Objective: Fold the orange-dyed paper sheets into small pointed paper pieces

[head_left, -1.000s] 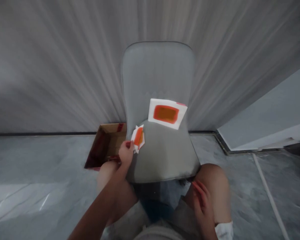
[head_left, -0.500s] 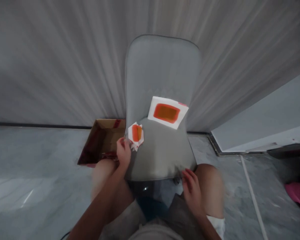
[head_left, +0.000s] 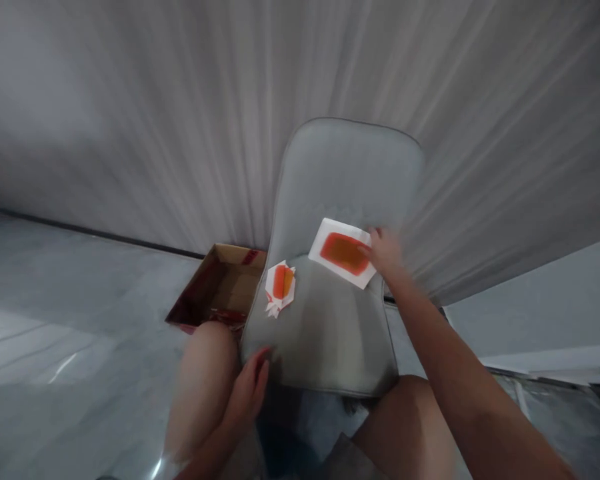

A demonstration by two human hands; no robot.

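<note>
A grey upholstered chair (head_left: 330, 327) stands in front of me. On its seat, near the backrest, lies a white sheet with an orange-red rectangle (head_left: 343, 252). My right hand (head_left: 385, 252) reaches over it, fingers on the sheet's right corner. A smaller, crumpled white paper with an orange patch (head_left: 280, 288) lies at the seat's left edge, touching neither hand. My left hand (head_left: 247, 387) rests near the seat's front edge with fingers apart, holding nothing.
An open cardboard box with red markings (head_left: 220, 287) sits on the floor left of the chair. A pleated grey curtain (head_left: 180, 120) hangs behind. My bare knees (head_left: 203, 380) are below the seat, on a grey stone-like floor (head_left: 70, 347).
My right hand has moved up from beside my knee to the large sheet. My left hand has moved back from the small paper, which stays on the seat. The view has tilted.
</note>
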